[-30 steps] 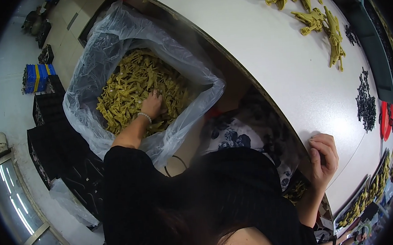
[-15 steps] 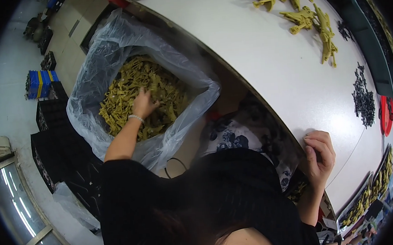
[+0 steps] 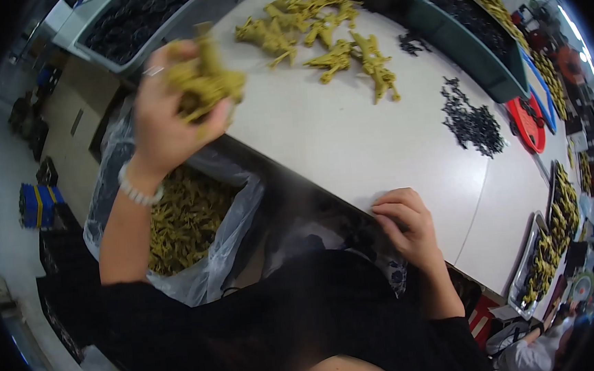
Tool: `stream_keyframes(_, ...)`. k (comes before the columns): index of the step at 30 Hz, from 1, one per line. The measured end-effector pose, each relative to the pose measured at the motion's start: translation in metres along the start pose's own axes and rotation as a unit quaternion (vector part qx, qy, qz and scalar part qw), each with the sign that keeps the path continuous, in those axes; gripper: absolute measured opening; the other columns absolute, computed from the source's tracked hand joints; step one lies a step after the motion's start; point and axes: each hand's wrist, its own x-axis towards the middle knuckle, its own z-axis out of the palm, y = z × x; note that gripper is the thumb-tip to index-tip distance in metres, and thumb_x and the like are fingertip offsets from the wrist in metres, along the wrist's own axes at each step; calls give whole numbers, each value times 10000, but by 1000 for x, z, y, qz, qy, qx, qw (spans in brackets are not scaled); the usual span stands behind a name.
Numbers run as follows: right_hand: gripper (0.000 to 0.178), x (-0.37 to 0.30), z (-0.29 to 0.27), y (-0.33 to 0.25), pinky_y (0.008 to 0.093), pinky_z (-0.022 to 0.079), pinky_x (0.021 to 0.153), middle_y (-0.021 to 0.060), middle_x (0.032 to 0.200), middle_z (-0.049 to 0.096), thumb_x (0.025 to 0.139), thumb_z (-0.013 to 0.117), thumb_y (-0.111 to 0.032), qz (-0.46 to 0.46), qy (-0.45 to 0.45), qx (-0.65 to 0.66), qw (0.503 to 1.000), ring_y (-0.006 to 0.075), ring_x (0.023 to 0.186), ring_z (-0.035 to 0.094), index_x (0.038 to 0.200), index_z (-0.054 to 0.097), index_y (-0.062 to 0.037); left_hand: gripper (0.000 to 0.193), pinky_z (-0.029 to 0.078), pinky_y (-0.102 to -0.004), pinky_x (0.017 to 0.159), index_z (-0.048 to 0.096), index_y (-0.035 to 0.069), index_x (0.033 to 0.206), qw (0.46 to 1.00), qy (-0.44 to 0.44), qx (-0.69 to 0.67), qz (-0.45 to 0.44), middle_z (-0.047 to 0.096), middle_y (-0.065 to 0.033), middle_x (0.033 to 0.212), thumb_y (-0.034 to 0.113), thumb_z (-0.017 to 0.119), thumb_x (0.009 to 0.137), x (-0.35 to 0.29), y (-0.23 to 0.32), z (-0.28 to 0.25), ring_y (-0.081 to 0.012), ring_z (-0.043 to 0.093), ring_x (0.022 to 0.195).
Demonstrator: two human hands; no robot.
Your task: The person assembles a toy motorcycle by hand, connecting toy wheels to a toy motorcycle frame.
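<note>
Raised beside the table's left end, my left hand (image 3: 168, 115) is closed around a handful of mustard-yellow plastic pieces (image 3: 210, 81), blurred by motion. They look like moulded toy parts, but I cannot tell their exact kind. Below that forearm, a bag-lined bin (image 3: 243, 196) holds a heap of the same yellow pieces (image 3: 189, 220). My right hand (image 3: 410, 226) rests at the table's near edge, fingers loosely bent and apart from the thumb, with nothing seen in it. More yellow pieces (image 3: 333, 55) lie spread on the far part of the white table (image 3: 350, 151).
Small black parts (image 3: 471, 121) form a pile at the table's right. Behind stand grey bins (image 3: 469, 35) of dark parts, and another bin (image 3: 143, 55) at the far left. A red tray (image 3: 530, 124) and a metal tray (image 3: 526, 266) of yellow pieces line the right side.
My left hand has come up out of the bin and now carries a handful of yellow pieces beside the table. My right hand stays at the table edge. The view has swung toward the table.
</note>
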Motion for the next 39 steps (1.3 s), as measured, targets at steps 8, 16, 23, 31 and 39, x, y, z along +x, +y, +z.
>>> stream_keyframes(8,265,1,-28,2,363,458,789,108,960,593,711,662,-50,0,-52,-72,996,283,918,557,970,604,-41,400,513,-381,678,588,83,947,980,-174,93,-12,490,-129,1106,341,708,666,75,-38,154,-290,606,814)
stream_keyframes(16,326,104,-51,65,352,458,807,133,983,581,778,619,-127,7,23,-190,982,264,944,566,1088,555,-48,822,447,-430,885,416,172,1305,967,-232,76,-77,270,-192,1409,458,747,609,105,-23,195,-352,433,1184)
stream_keyframes(23,290,163,-28,68,366,477,715,123,959,594,765,631,-275,119,4,-174,977,275,792,602,921,590,-34,437,455,-343,832,534,37,1140,987,-88,-101,-92,505,-114,1197,199,656,753,79,-1,155,-248,567,979)
stream_keyframes(31,204,162,-22,94,365,466,741,118,983,574,687,603,-115,74,21,-197,977,288,908,560,887,600,-77,301,473,-350,662,572,-19,983,934,-176,-245,-192,594,-142,874,159,624,746,46,62,149,-277,594,720)
stream_keyframes(39,293,183,-16,94,399,351,939,70,1159,533,690,635,-142,-227,-36,-275,933,257,1118,454,982,633,-121,214,449,-307,583,594,-11,916,949,-172,-186,-187,590,-117,856,74,597,720,22,64,157,-206,569,707)
